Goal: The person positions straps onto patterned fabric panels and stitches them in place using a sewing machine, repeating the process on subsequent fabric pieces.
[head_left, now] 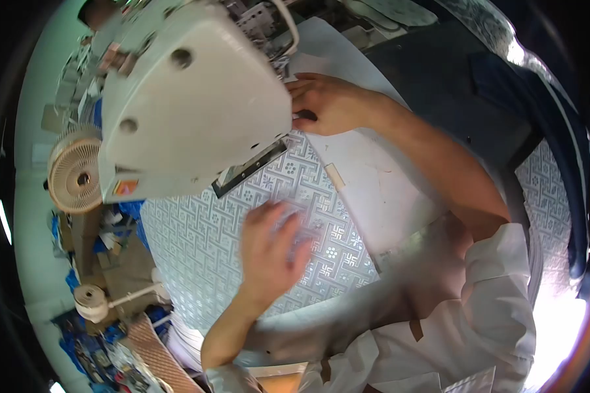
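A large white sewing machine head (196, 111) fills the upper left and middle. Patterned grey-and-white fabric (229, 223) lies spread on the work surface below it. My left hand (273, 249), blurred by motion, is over this fabric with its fingers apart and nothing visible in them. Beside the right side of the machine head is my right hand (324, 105), its thumb and fingers bent toward the machine. Its fingertips are partly hidden, so what they touch or hold cannot be made out.
A round fan (82, 175) stands at the left, above a smaller white round device (90, 302) on an arm. A dark surface (446, 85) and dark blue cloth (524, 95) are at the upper right. Part of another person (101, 16) shows at the top left.
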The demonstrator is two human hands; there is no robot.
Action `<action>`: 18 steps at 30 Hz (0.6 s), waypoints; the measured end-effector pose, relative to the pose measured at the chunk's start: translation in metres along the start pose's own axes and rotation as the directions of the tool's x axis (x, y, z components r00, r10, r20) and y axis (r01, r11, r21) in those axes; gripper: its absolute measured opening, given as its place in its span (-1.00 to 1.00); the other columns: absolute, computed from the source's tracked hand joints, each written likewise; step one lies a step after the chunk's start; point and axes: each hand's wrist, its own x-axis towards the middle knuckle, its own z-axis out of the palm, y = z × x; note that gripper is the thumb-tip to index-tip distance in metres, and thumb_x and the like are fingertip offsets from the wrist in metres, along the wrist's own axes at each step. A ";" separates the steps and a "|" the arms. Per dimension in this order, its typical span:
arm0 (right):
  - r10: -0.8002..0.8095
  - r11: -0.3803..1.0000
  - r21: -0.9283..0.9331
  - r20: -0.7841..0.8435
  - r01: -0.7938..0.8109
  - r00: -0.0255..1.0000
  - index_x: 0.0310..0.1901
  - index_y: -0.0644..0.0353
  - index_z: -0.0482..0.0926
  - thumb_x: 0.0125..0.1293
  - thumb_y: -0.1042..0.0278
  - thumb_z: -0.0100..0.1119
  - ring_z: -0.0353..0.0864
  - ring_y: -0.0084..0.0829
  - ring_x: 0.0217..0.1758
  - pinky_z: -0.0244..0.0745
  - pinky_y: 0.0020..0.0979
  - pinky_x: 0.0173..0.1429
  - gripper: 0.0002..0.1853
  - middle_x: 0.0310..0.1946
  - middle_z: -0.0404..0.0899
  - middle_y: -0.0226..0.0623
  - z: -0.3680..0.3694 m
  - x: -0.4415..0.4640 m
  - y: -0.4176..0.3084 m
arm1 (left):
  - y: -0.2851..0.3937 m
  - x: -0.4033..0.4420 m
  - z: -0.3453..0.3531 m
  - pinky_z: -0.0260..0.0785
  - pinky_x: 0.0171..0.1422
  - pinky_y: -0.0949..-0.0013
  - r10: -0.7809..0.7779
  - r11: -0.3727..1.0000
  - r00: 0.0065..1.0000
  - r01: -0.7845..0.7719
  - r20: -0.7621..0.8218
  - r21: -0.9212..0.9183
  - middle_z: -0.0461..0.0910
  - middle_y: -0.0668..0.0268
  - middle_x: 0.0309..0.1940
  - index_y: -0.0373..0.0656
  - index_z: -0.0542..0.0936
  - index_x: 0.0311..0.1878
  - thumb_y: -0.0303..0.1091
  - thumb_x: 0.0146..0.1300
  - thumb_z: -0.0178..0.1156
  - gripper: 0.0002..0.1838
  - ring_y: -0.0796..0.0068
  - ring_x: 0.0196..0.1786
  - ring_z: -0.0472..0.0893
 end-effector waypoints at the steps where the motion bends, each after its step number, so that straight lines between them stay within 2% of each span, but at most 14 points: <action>1: 0.009 1.000 0.022 -0.030 -0.009 1.000 0.18 0.16 0.67 0.41 0.24 0.18 0.33 -0.23 0.60 0.04 0.08 0.72 -0.62 0.37 0.58 -0.28 0.003 -0.001 0.001 | 0.015 0.013 0.009 0.22 0.55 -0.20 -0.006 0.995 0.997 0.013 0.077 -0.098 0.45 -0.08 0.39 -0.24 0.58 0.29 -0.25 0.18 0.48 -0.38 -0.19 0.45 0.42; 2: 0.024 0.999 0.046 -0.062 -0.021 0.998 0.09 0.21 0.71 0.38 0.29 0.21 0.36 -0.21 0.58 0.04 0.09 0.72 -0.68 0.30 0.63 -0.22 0.004 0.000 0.002 | 0.018 0.019 0.018 0.22 0.55 -0.20 -0.027 0.995 0.998 0.032 0.059 -0.098 0.45 -0.08 0.39 -0.24 0.58 0.29 -0.25 0.18 0.48 -0.38 -0.19 0.45 0.42; 4: 0.004 0.999 0.045 -0.056 -0.002 0.998 0.08 0.21 0.72 0.37 0.29 0.22 0.37 -0.21 0.57 0.04 0.09 0.71 -0.68 0.29 0.63 -0.21 0.003 0.002 0.000 | 0.019 0.026 0.030 -0.14 0.69 -0.30 -0.064 0.995 0.973 0.079 0.222 -0.063 0.21 -0.13 0.60 -0.28 0.34 0.55 -0.08 0.23 0.44 -0.11 -0.26 0.66 0.13; 7: 0.030 0.998 0.055 -0.105 -0.024 0.994 0.06 0.22 0.72 0.36 0.30 0.22 0.39 -0.23 0.55 0.05 0.10 0.71 -0.69 0.28 0.64 -0.21 0.001 -0.003 -0.001 | 0.009 0.024 0.031 -0.20 0.69 -0.35 -0.041 0.997 0.959 0.057 0.281 -0.049 0.12 -0.11 0.65 -0.28 0.26 0.60 0.00 0.27 0.39 -0.06 -0.28 0.70 0.02; 10: 0.013 1.000 -0.014 0.003 -0.012 1.000 0.36 0.08 0.60 0.45 0.13 0.18 0.31 -0.25 0.63 0.01 0.05 0.73 -0.50 0.47 0.51 -0.39 -0.003 -0.003 0.001 | 0.007 0.021 0.033 -0.25 0.69 -0.37 -0.025 0.999 0.948 0.037 0.317 -0.031 0.06 -0.08 0.68 -0.29 0.22 0.63 0.05 0.31 0.35 -0.03 -0.28 0.72 -0.04; 13: 0.004 1.000 -0.002 0.008 -0.004 1.000 0.35 0.10 0.61 0.45 0.14 0.18 0.31 -0.24 0.63 0.02 0.04 0.73 -0.51 0.47 0.51 -0.39 -0.006 -0.003 0.002 | 0.008 0.022 0.033 -0.28 0.70 -0.37 -0.006 1.000 0.947 0.004 0.321 0.006 0.05 -0.06 0.70 -0.33 0.21 0.63 0.06 0.32 0.32 -0.03 -0.26 0.73 -0.05; 18: -0.018 1.000 0.015 0.004 0.018 1.000 0.34 0.12 0.62 0.45 0.14 0.18 0.31 -0.24 0.63 0.06 0.02 0.71 -0.51 0.46 0.53 -0.39 -0.005 0.001 0.004 | 0.013 0.025 0.035 -0.29 0.71 -0.35 -0.039 0.999 0.951 0.039 0.307 0.004 0.06 -0.01 0.70 -0.33 0.19 0.63 0.07 0.33 0.30 -0.03 -0.25 0.73 -0.05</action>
